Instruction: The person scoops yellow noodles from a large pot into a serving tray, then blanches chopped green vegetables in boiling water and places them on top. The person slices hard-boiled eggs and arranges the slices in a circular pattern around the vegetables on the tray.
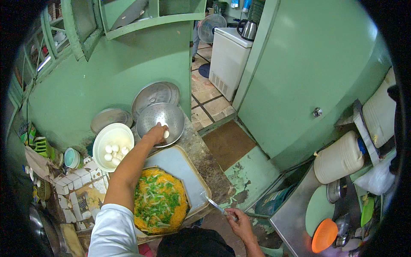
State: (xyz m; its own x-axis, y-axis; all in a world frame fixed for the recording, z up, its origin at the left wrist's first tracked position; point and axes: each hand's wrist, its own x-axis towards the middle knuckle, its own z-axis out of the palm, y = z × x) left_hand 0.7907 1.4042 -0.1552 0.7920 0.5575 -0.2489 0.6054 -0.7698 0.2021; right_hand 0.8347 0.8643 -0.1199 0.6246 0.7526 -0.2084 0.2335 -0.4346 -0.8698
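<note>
"What's the largest thing near the hands?"

"The worn stone counter [205, 158], with a pale, tan-rimmed tray [173, 160] at its near side."

"And on that?"

"A broad orange layer of food [160, 201], strewn with chopped greens, toward the tray's left."

"Beyond it?"

"A perforated metal colander [150, 115]; left of that, a white bowl [99, 150]."

"And the hands?"

"The right hand [239, 223] is clamped on the handle of a knife [216, 206], its tip near the tray's corner. The left hand [156, 132] reaches into the colander."

"Holding something?"

"Its fingers meet a white egg [166, 134]; I can't tell whether they grip it. More eggs [115, 148] cluster in the bowl."
</note>
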